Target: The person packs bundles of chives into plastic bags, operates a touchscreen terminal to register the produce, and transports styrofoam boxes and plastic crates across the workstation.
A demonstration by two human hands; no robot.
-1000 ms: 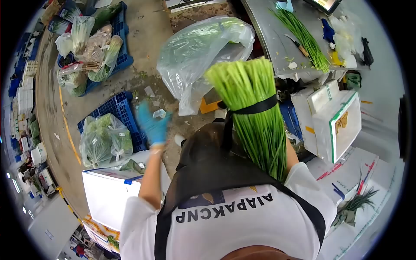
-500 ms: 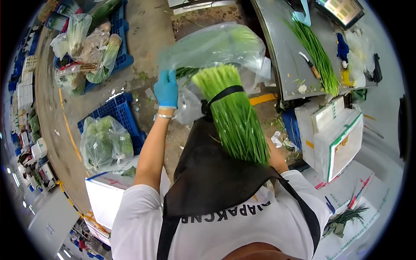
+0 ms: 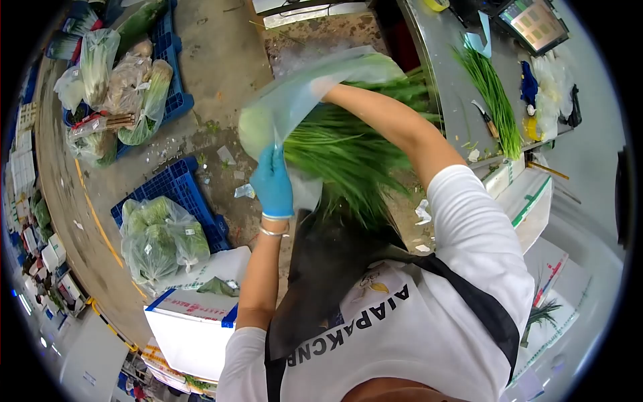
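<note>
My left hand (image 3: 273, 184), in a blue glove, pinches the edge of a clear plastic bag (image 3: 295, 100) in front of me. My right hand (image 3: 323, 88) shows faintly through the plastic, its fingers hidden. Long green stalks (image 3: 348, 141) lie partly inside the bag below my right forearm, their leafy ends fanned out and blurred toward my dark apron. Pale stalk ends (image 3: 256, 128) show through the bag's left side. The black band is not visible.
A metal table (image 3: 452, 100) at the right bears loose green stalks (image 3: 492, 94), a knife (image 3: 487, 120) and a screen (image 3: 532, 25). Blue pallets (image 3: 175, 194) with bagged vegetables (image 3: 161, 234) stand left. White foam boxes (image 3: 194, 335) flank me.
The green bunch has moved from upright before my chest up into the bag, its leaves now spread. My right arm has reached forward and across; my left hand has come right and lower.
</note>
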